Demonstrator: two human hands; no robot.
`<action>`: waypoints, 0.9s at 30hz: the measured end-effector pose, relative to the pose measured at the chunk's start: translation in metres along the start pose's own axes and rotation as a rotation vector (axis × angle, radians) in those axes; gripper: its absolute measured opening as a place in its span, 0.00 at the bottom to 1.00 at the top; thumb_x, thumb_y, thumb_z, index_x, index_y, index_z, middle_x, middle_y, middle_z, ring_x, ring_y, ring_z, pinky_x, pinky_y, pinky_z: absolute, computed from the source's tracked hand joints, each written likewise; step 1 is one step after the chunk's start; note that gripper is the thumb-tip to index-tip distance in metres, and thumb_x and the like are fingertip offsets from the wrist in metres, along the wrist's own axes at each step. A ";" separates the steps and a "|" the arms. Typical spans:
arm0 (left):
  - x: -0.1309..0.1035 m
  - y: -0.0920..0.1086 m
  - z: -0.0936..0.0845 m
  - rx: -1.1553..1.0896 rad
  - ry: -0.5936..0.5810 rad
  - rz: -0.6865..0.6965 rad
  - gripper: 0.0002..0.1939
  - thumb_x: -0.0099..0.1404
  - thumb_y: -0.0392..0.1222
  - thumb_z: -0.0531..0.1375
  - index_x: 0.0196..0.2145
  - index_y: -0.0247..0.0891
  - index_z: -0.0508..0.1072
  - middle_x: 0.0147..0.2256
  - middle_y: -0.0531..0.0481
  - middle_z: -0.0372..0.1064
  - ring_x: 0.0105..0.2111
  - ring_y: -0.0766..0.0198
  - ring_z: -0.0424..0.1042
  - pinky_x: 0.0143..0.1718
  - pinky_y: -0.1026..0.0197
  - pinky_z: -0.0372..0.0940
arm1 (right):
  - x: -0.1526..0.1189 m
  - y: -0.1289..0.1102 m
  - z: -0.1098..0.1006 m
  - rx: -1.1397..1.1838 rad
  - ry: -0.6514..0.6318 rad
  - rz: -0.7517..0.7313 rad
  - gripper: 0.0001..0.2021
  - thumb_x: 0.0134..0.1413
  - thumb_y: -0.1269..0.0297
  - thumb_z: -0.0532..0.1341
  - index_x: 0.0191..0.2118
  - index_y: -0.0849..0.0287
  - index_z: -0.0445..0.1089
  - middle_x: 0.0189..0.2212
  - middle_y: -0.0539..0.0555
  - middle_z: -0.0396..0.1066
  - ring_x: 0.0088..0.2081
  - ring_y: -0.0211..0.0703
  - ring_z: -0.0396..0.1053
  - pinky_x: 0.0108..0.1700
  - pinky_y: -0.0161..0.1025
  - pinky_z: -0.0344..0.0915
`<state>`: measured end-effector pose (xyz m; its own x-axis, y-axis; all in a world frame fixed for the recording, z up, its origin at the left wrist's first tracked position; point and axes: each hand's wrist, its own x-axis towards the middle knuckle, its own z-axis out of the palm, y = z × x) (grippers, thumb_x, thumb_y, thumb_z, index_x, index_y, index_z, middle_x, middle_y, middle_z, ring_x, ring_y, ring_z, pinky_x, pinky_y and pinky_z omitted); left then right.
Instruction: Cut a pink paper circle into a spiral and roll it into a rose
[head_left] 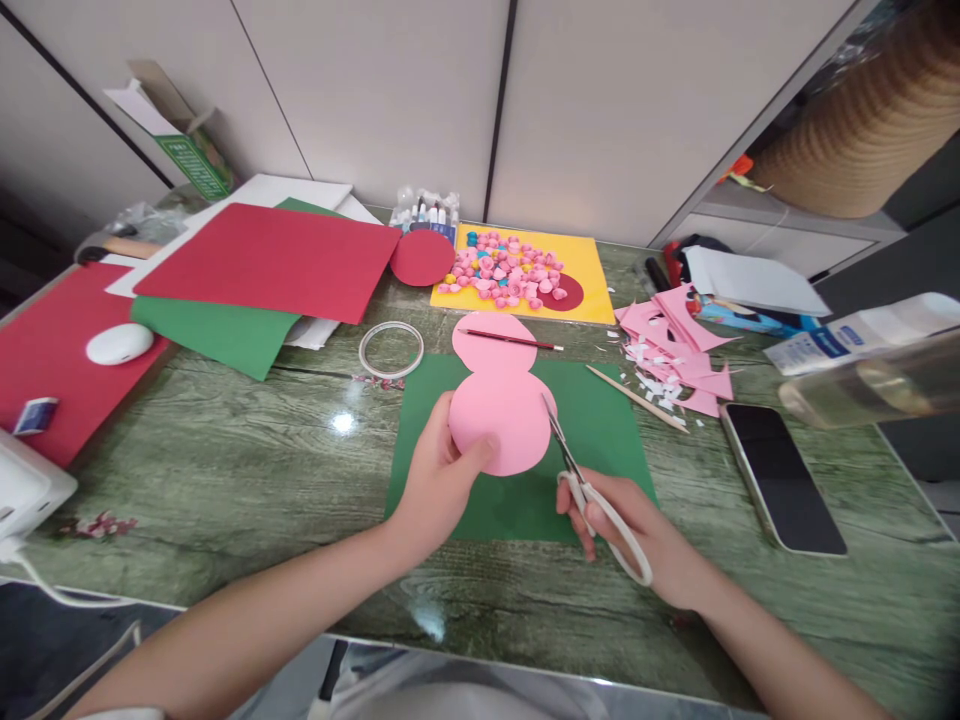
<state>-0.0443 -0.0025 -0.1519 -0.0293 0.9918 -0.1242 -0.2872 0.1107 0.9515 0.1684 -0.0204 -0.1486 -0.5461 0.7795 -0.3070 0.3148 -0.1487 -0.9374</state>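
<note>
A round pink paper piece (506, 415) is pinched in my left hand (442, 465), its thumb lying on top near the lower edge. My right hand (622, 520) grips white-handled scissors (615, 525), their blades at the right edge of that piece. Under both hands lies a green sheet (600, 440). Just beyond the held piece, another rounded pink paper (480, 355) lies with a dark red pencil (510, 340) across it. Whether the two pink papers are joined cannot be made out.
Pink scraps (675, 350), a wooden stick (637, 398) and a phone (784, 480) lie to the right. Small pink roses (506, 268) cover part of a yellow sheet (592, 280) at the back. A tape roll (391, 349) and red sheets (277, 255) are left.
</note>
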 end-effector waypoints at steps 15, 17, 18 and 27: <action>0.001 0.001 0.000 -0.022 0.016 0.008 0.13 0.57 0.37 0.60 0.41 0.39 0.66 0.41 0.47 0.67 0.43 0.58 0.67 0.43 0.58 0.63 | 0.001 -0.001 0.001 -0.029 0.013 0.011 0.22 0.61 0.44 0.47 0.34 0.60 0.62 0.19 0.46 0.57 0.21 0.35 0.57 0.25 0.33 0.56; 0.001 0.000 0.000 -0.025 0.017 0.012 0.12 0.58 0.37 0.60 0.41 0.39 0.66 0.41 0.48 0.67 0.43 0.58 0.66 0.43 0.59 0.63 | 0.001 -0.001 0.002 -0.031 0.011 0.017 0.22 0.61 0.44 0.47 0.34 0.60 0.62 0.18 0.45 0.57 0.20 0.34 0.57 0.25 0.33 0.56; 0.001 0.000 0.000 -0.025 0.018 0.013 0.12 0.58 0.37 0.60 0.41 0.39 0.66 0.41 0.49 0.67 0.43 0.59 0.66 0.43 0.59 0.62 | 0.001 -0.001 0.002 -0.033 0.012 0.019 0.22 0.61 0.44 0.47 0.34 0.60 0.62 0.18 0.45 0.57 0.20 0.34 0.56 0.25 0.33 0.56; 0.003 0.002 -0.002 0.031 0.036 0.004 0.11 0.61 0.41 0.59 0.42 0.40 0.66 0.40 0.50 0.65 0.42 0.61 0.65 0.42 0.61 0.61 | 0.002 0.001 0.002 -0.058 0.010 0.032 0.21 0.61 0.45 0.48 0.33 0.60 0.62 0.17 0.45 0.58 0.20 0.34 0.57 0.25 0.33 0.56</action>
<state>-0.0473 0.0008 -0.1507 -0.0645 0.9894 -0.1300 -0.2569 0.1094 0.9602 0.1664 -0.0201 -0.1501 -0.5270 0.7811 -0.3349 0.3769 -0.1384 -0.9159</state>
